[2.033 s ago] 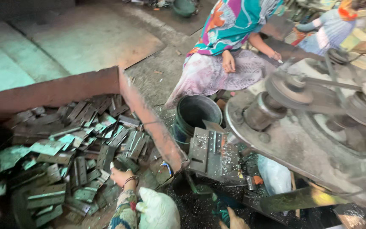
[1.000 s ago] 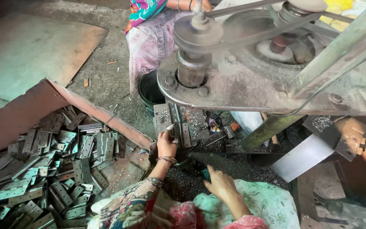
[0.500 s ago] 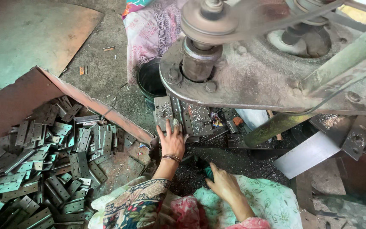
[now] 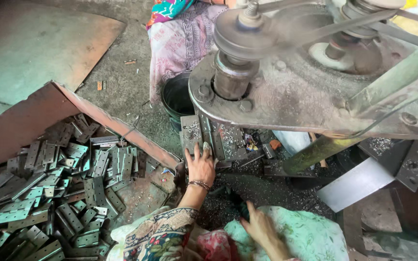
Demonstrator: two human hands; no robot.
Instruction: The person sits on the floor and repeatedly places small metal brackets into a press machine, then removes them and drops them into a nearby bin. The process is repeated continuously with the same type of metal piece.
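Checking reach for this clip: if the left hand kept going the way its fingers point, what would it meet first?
Probably the grey metal work plate under the machine; the left hand already has fingertips at its edge.

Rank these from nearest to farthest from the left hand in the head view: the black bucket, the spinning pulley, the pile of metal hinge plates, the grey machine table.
1. Grey machine table: under the left hand, fingers touching.
2. Black bucket: just beyond, up-left.
3. Pile of metal hinge plates: to the left, in the rusty tray; too close to the bucket to call.
4. Spinning pulley: highest, farthest.
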